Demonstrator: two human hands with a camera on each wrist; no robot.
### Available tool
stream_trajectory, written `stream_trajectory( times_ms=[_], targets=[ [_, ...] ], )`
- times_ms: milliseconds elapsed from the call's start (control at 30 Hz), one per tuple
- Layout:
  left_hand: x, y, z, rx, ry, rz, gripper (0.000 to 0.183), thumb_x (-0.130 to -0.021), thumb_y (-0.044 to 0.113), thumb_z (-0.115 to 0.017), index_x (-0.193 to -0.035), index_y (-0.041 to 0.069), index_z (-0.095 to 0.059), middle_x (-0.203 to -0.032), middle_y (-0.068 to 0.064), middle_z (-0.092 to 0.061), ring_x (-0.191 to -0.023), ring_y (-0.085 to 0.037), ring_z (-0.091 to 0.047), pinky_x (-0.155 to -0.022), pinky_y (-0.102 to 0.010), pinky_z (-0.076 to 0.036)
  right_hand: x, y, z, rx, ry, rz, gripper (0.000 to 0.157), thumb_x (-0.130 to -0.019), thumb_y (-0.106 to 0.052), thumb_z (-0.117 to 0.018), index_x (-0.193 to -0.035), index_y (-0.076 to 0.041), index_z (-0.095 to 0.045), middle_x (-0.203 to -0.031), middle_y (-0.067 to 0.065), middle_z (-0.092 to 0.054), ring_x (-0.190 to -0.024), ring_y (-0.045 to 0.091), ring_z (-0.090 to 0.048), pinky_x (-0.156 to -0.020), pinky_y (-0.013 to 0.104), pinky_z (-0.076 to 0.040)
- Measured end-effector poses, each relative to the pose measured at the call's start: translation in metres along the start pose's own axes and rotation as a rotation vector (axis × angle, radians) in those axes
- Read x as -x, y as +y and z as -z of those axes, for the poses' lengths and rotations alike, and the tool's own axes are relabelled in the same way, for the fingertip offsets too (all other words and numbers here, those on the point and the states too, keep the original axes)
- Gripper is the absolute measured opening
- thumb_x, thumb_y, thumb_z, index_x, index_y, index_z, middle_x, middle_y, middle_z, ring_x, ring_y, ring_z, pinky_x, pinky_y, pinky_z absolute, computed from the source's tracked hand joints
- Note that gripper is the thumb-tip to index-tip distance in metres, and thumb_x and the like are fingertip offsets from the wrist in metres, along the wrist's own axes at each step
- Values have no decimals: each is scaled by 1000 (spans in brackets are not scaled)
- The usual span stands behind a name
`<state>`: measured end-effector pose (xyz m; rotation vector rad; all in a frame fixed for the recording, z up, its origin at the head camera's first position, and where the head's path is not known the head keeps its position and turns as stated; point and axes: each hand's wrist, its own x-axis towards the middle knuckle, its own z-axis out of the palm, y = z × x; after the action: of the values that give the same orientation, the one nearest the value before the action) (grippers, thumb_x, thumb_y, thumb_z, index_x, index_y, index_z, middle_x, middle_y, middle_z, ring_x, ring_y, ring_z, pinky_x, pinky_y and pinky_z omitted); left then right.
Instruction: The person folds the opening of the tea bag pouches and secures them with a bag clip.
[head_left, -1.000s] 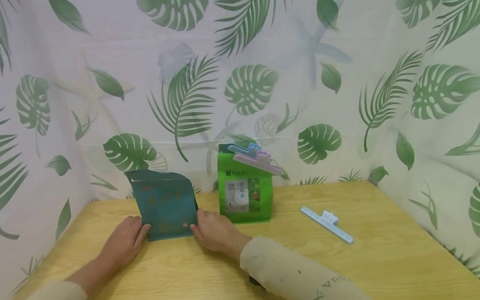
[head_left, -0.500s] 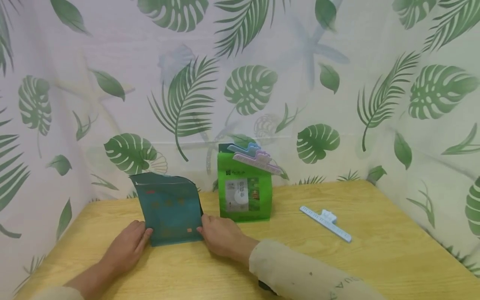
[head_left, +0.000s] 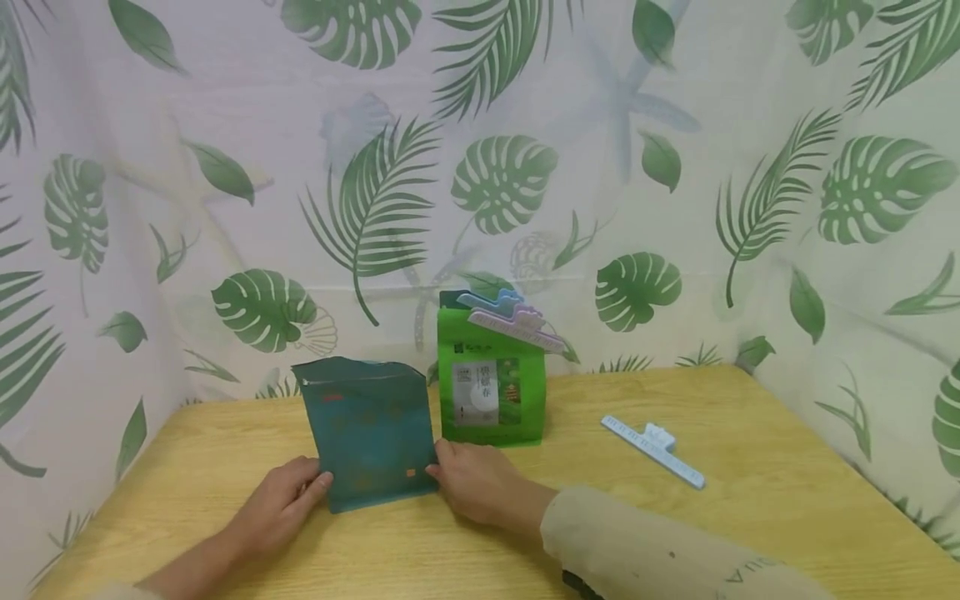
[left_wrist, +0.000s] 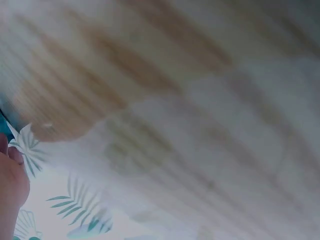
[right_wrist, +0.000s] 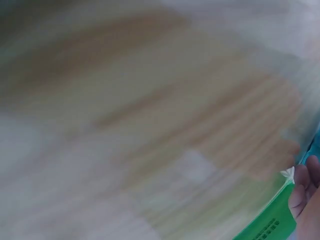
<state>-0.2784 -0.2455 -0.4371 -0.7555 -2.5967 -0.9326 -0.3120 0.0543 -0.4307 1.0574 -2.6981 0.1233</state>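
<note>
A dark teal pouch bag (head_left: 375, 442) stands upright on the table in the head view, its top edge unclipped and slightly wavy. My left hand (head_left: 281, 504) grips its lower left side, thumb at the front and fingers at the edge. On the opposite side, my right hand (head_left: 480, 483) pinches the lower right edge. Just behind the right hand stands a bright green tea bag (head_left: 491, 392) with a grey label. A pink clip (head_left: 517, 325) and a blue clip (head_left: 487, 302) sit across its top. Each wrist view catches only part of its hand, at the frame's edge.
A light blue long-jawed bag clip (head_left: 654, 450) lies on the wooden table (head_left: 780, 500) to the right. Behind the table hangs a white cloth with green leaves (head_left: 502, 183). A dark teal top edge (head_left: 450, 298) shows behind the green bag.
Both hands have moved the teal bag to the right and nearer to me, closer to the green bag in the view. The bags with clips and the loose clip have stayed put.
</note>
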Motion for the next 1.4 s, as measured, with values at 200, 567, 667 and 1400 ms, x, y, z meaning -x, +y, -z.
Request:
stream_trajectory(
  times_ms=[200, 567, 667, 1400],
  targets=[
    [-2, 7, 3, 204, -121, 134, 29, -106, 23, -50, -80, 10, -54, -72, 5, -47, -65, -2, -42, -60, -24, -37, 10, 6, 4, -30, 51, 44, 22, -107, -26, -47, -94, -9, -51, -65, -6, -44, -54, 9, -47, -49, 26, -41],
    [-9, 15, 0, 188, -93, 91, 25, -102, 21, -57, -78, 16, -55, -72, 7, -46, -64, -3, -40, -59, -26, -37, 25, 16, 5, -39, 61, 99, 21, -106, -25, -48, -94, -8, -51, -65, -7, -42, -54, 7, -44, -51, 24, -41],
    [-13, 20, -1, 225, -117, 147, 25, -101, 25, -59, -80, 12, -57, -73, 5, -49, -68, -4, -44, -62, -26, -38, 29, 19, 7, -44, 54, 101, 21, -106, -25, -48, -95, -8, -51, -66, -7, -42, -55, 6, -44, -52, 23, -41],
    [-26, 42, -24, 196, -45, 33, 15, -97, 19, -66, -82, 17, -61, -84, 8, -57, -82, -10, -51, -77, -36, -43, 57, 44, 8, -20, 133, 157, 20, -106, -25, -48, -93, -9, -51, -68, -8, -44, -59, 7, -47, -61, 28, -47]
  ],
)
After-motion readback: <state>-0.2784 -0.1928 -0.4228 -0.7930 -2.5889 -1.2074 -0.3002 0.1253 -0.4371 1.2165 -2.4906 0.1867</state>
